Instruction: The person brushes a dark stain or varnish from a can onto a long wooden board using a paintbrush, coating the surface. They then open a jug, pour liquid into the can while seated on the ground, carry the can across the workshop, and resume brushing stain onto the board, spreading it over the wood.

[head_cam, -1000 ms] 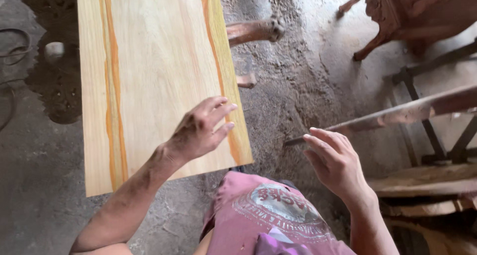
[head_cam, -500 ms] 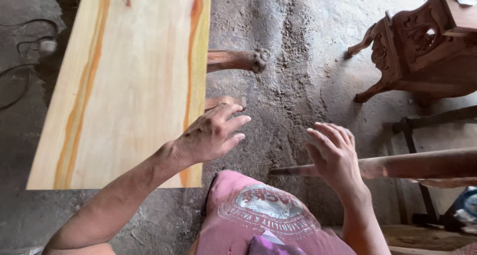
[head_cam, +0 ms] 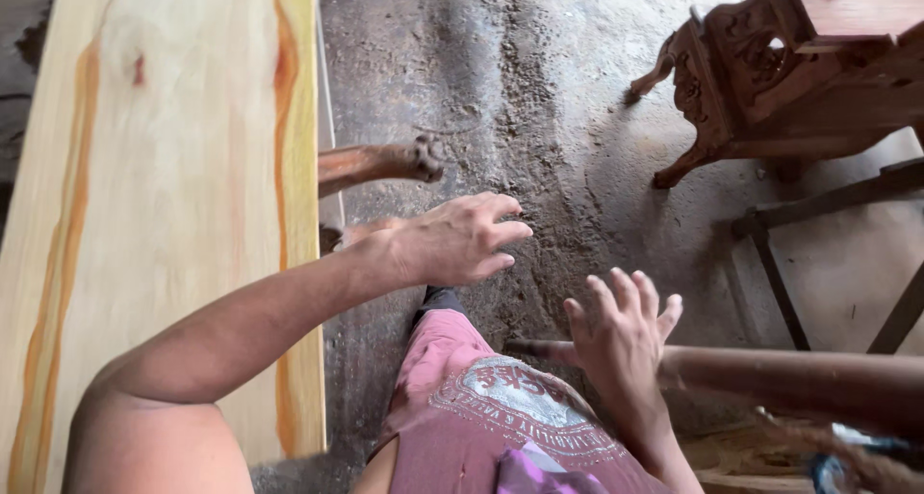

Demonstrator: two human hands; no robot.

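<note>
pale plank beside two empty hands

the long pale wooden plank with orange grain streaks (head_cam: 164, 196) lies flat, filling the area well to the left of the carved dark-brown wooden furniture piece (head_cam: 770, 80). between plank and carved piece runs the grey dusty concrete floor (head_cam: 539, 100). the left hand (head_cam: 457, 239) hovers palm down over that floor, just off the plank's right edge, fingers loosely spread and holding nothing. under it a brown turned wooden leg (head_cam: 375, 162) juts from beneath the plank toward the carved piece. the right hand (head_cam: 621, 335) hangs below the carved piece, fingers spread wide, empty, right in front of a round brown wooden pole (head_cam: 789, 379); whether it touches the pole cannot be told. a pink printed shirt (head_cam: 491, 427) shows at the bottom.
</note>
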